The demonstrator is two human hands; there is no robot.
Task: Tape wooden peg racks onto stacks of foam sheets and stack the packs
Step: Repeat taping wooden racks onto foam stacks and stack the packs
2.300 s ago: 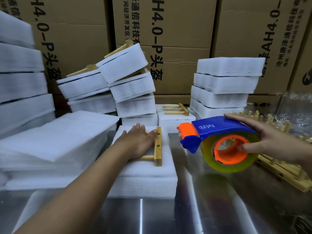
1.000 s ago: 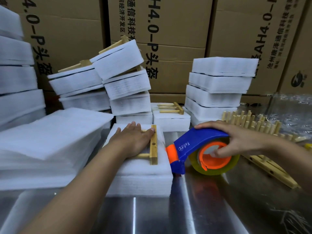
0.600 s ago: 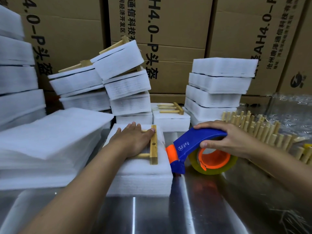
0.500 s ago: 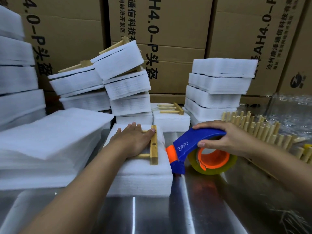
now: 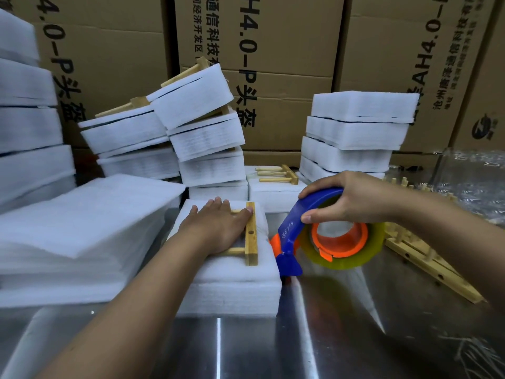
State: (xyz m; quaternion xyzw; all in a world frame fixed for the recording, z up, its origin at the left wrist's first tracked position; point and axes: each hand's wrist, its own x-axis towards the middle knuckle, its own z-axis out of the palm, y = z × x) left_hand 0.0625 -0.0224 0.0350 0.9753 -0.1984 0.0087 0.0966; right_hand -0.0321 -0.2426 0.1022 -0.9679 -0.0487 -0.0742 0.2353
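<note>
Pressing peg rack onto foam stack (left grip flat), right grip clasping tape dispenser

A peg rack lies on a foam stack at mid-table, a tape dispenser just to its right, loose racks farther right, finished packs piled behind against cartons.
</note>
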